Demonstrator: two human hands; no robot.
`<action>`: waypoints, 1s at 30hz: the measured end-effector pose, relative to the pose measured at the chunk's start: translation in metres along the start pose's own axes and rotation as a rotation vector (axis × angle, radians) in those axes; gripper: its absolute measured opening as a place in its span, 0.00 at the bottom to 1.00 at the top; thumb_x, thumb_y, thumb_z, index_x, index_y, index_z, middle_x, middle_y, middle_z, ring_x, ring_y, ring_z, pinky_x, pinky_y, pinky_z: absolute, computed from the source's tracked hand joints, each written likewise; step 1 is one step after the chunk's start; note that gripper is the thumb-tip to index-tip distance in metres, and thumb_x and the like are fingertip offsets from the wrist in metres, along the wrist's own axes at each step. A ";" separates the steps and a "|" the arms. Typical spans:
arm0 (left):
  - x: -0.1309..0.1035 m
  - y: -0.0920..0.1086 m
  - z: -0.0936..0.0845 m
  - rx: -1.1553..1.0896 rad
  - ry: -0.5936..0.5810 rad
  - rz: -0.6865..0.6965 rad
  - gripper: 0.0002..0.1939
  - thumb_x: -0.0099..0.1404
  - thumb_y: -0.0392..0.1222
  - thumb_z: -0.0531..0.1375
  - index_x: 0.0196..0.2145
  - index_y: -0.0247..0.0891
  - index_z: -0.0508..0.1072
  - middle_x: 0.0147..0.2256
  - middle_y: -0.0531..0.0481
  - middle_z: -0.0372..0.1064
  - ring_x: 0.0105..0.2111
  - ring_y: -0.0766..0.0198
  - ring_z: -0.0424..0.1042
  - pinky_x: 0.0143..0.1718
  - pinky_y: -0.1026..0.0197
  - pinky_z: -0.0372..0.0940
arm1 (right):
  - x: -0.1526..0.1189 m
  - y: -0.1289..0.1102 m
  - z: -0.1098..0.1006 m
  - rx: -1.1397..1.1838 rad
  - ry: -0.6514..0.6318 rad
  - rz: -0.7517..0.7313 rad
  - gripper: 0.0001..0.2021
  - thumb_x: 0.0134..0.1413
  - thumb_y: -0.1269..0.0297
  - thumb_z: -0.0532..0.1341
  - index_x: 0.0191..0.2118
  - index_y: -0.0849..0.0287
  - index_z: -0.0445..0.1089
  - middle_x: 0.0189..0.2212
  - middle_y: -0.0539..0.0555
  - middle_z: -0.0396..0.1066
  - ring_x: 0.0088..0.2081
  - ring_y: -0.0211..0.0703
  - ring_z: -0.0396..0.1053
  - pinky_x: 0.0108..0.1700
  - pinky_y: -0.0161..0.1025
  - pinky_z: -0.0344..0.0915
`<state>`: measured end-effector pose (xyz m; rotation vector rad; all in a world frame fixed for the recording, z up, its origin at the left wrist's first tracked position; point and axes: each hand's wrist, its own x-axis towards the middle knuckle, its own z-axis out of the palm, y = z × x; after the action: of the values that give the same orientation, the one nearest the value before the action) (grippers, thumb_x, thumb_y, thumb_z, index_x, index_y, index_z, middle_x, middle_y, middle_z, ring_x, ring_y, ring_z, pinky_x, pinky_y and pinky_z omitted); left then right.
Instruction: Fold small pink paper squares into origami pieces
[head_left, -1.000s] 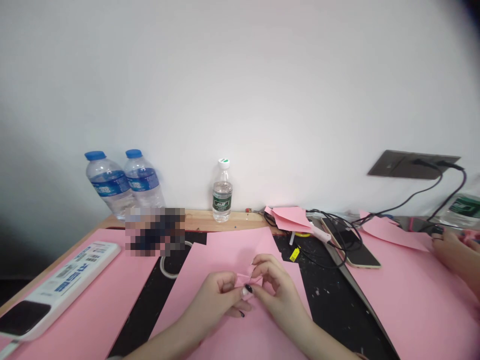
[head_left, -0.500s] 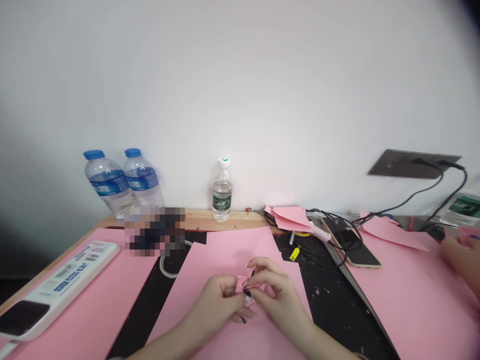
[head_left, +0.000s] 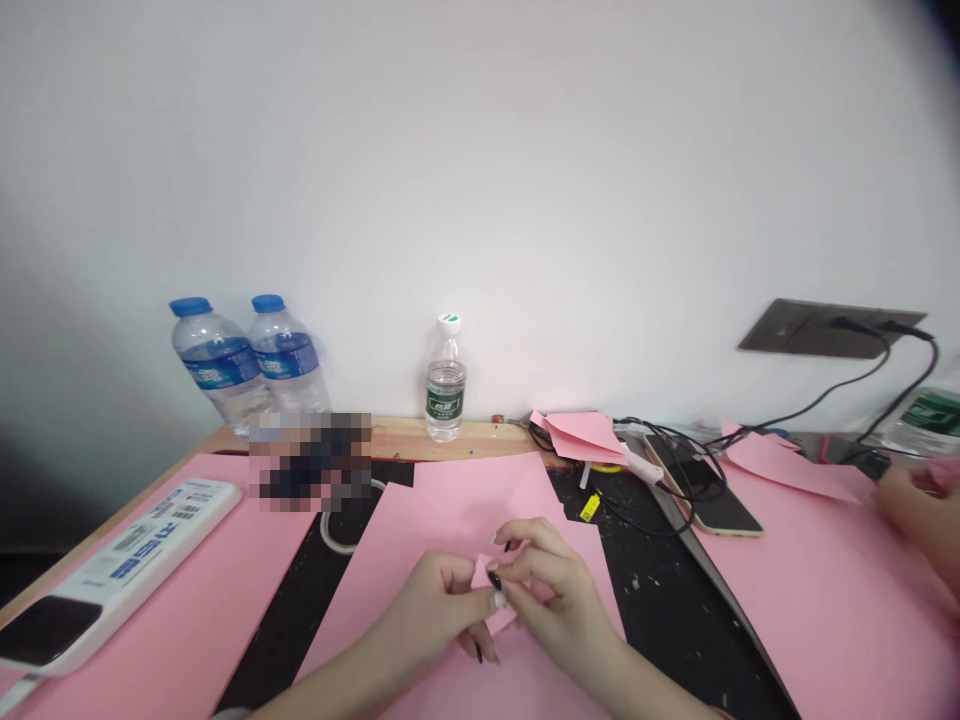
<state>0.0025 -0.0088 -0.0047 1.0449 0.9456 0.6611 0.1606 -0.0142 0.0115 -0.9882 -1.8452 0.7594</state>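
Note:
Between my two hands is a small folded piece of pink paper, partly covered by my fingers. My left hand pinches its left side, thumb on top and the other fingers curled beneath. From the right, my right hand grips the paper with thumb and index finger, the remaining fingers bent above. Both hands are just over a large pink sheet spread on the black mat. How the small paper is folded underneath is hidden.
A small water bottle stands by the wall, two blue-capped bottles at left. A white power bank-like device lies left. Pink paper pieces, black cables and a phone lie right. Another person's hand shows far right.
The small pink paper has turned between my fingers and shows a flatter face. My fingers have shifted slightly on it. The other person's hand at far right has moved a little.

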 end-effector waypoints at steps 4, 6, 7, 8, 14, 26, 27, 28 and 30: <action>-0.002 0.005 0.000 0.014 -0.009 0.003 0.16 0.49 0.50 0.65 0.19 0.33 0.70 0.12 0.53 0.64 0.15 0.63 0.69 0.18 0.66 0.58 | 0.001 0.003 -0.002 -0.089 0.007 -0.108 0.09 0.52 0.75 0.60 0.26 0.55 0.73 0.38 0.56 0.71 0.38 0.46 0.67 0.38 0.42 0.66; -0.003 0.008 0.000 0.011 -0.024 -0.001 0.16 0.49 0.50 0.65 0.20 0.32 0.71 0.13 0.52 0.66 0.16 0.63 0.70 0.18 0.67 0.58 | 0.001 0.004 -0.006 -0.118 -0.015 -0.159 0.09 0.54 0.74 0.59 0.31 0.54 0.75 0.41 0.57 0.72 0.40 0.47 0.67 0.39 0.43 0.66; -0.004 0.009 -0.001 0.005 -0.031 -0.004 0.16 0.50 0.50 0.65 0.20 0.32 0.71 0.14 0.51 0.67 0.16 0.63 0.70 0.18 0.67 0.58 | 0.001 0.004 -0.008 -0.132 -0.036 -0.184 0.10 0.55 0.74 0.58 0.35 0.53 0.75 0.43 0.57 0.71 0.42 0.48 0.67 0.40 0.44 0.66; -0.004 0.010 -0.001 -0.007 -0.038 -0.005 0.16 0.51 0.50 0.64 0.21 0.32 0.72 0.14 0.50 0.68 0.16 0.63 0.71 0.18 0.67 0.58 | 0.001 0.004 -0.010 -0.142 -0.059 -0.208 0.12 0.56 0.74 0.57 0.39 0.52 0.75 0.46 0.57 0.70 0.43 0.48 0.66 0.41 0.45 0.66; -0.004 0.011 -0.006 -0.058 -0.057 0.001 0.16 0.52 0.50 0.65 0.23 0.32 0.74 0.17 0.49 0.71 0.16 0.64 0.71 0.19 0.67 0.60 | -0.001 0.000 -0.018 -0.075 -0.147 -0.238 0.16 0.61 0.68 0.51 0.51 0.48 0.69 0.54 0.57 0.63 0.49 0.51 0.63 0.45 0.48 0.64; -0.001 0.008 -0.008 0.043 -0.073 0.039 0.10 0.52 0.44 0.63 0.27 0.32 0.75 0.22 0.49 0.72 0.19 0.64 0.71 0.24 0.64 0.64 | 0.004 0.007 -0.007 0.264 -0.031 0.167 0.09 0.56 0.62 0.59 0.28 0.57 0.71 0.42 0.56 0.66 0.43 0.46 0.66 0.44 0.41 0.63; -0.002 0.007 -0.007 0.052 -0.074 0.038 0.10 0.52 0.43 0.62 0.26 0.32 0.75 0.23 0.49 0.72 0.20 0.64 0.71 0.24 0.64 0.64 | 0.005 0.008 -0.005 0.315 -0.023 0.209 0.07 0.54 0.61 0.61 0.28 0.57 0.69 0.40 0.55 0.65 0.42 0.45 0.66 0.42 0.39 0.63; -0.002 0.007 -0.007 0.063 -0.077 0.038 0.09 0.52 0.42 0.61 0.26 0.32 0.75 0.23 0.50 0.72 0.20 0.64 0.72 0.24 0.64 0.64 | 0.005 0.009 -0.004 0.370 -0.029 0.257 0.07 0.52 0.61 0.63 0.28 0.57 0.67 0.38 0.54 0.66 0.39 0.43 0.66 0.39 0.37 0.63; -0.003 0.005 -0.006 0.084 -0.074 0.040 0.08 0.52 0.40 0.60 0.24 0.32 0.75 0.22 0.50 0.72 0.20 0.64 0.72 0.24 0.64 0.64 | 0.006 0.010 -0.002 0.452 -0.081 0.357 0.10 0.48 0.59 0.65 0.30 0.57 0.65 0.32 0.51 0.65 0.33 0.40 0.65 0.34 0.35 0.62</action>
<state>-0.0040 -0.0067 -0.0004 1.1575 0.8967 0.6157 0.1636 -0.0036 0.0062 -1.0035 -1.4771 1.3788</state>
